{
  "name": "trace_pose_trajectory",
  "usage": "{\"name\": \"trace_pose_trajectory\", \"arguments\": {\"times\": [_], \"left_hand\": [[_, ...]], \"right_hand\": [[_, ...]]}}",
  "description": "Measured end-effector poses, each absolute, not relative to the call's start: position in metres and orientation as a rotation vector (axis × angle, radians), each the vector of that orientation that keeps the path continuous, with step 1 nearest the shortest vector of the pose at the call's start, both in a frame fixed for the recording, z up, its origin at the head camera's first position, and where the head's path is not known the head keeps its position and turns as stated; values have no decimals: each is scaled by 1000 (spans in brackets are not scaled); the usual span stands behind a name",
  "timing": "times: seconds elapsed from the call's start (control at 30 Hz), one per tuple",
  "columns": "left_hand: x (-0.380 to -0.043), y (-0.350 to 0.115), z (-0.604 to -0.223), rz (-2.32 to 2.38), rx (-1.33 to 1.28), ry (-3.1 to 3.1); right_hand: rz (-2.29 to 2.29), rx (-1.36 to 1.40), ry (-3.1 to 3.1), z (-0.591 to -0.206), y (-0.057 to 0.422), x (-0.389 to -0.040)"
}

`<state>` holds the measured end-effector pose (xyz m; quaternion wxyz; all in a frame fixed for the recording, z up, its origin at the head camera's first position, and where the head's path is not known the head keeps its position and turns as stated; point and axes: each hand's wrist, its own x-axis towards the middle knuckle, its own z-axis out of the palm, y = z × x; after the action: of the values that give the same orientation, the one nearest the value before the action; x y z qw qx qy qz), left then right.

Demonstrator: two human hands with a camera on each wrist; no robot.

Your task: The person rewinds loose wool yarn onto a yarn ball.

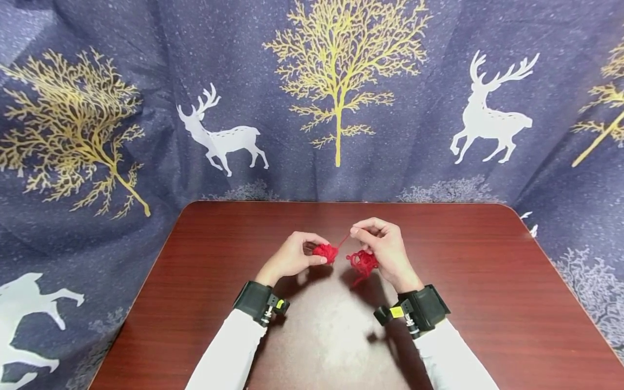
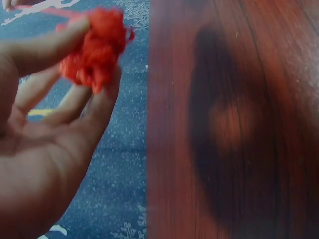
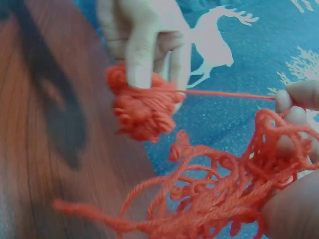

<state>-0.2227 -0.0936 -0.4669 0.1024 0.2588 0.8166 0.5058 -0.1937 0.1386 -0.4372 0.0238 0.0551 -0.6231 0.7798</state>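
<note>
A small ball of red yarn point(image 1: 325, 253) is pinched between the thumb and fingers of my left hand point(image 1: 296, 253), above the table. From it a strand of yarn point(image 3: 229, 93) runs taut to my right hand point(image 1: 385, 246), whose thumb and fingertip pinch it. A loose tangle of red yarn point(image 3: 209, 184) hangs from the same right hand, with a tail end point(image 3: 75, 206) sticking out. In the left wrist view the yarn ball point(image 2: 99, 50) looks blurred, the thumb across its side.
A reddish-brown wooden table point(image 1: 195, 325) lies beneath both hands, with a glossy light patch in front. Behind it hangs a dark blue cloth point(image 1: 312, 179) printed with white deer and yellow trees. Each wrist wears a black band point(image 1: 254, 299) with a small camera.
</note>
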Motion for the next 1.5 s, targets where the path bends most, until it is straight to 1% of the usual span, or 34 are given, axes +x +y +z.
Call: {"name": "trace_pose_trajectory", "arguments": {"times": [0.17,0.43,0.63,0.77,0.97,1.2,1.37,1.5], "left_hand": [[-217,-102,-466,1493,887,2189],[-204,-106,-454,1604,1077,1804],[-198,-104,-440,1872,1151,1659],[-197,-100,-433,2109,1151,1632],[-199,-91,-431,2459,990,1558],[-201,-84,-429,2724,653,1577],[-208,-84,-432,2886,405,1583],[-212,-89,-434,2983,224,1573]], "right_hand": [[2553,208,-1758,-436,142,-197],[2631,139,-1660,-440,144,-204],[2502,95,-1782,-453,139,-206],[2448,69,-1886,-461,132,-202],[2392,113,-2017,-467,120,-193],[2303,232,-2137,-469,114,-180],[2253,283,-2198,-469,120,-171],[2147,297,-2309,-470,135,-164]]}}
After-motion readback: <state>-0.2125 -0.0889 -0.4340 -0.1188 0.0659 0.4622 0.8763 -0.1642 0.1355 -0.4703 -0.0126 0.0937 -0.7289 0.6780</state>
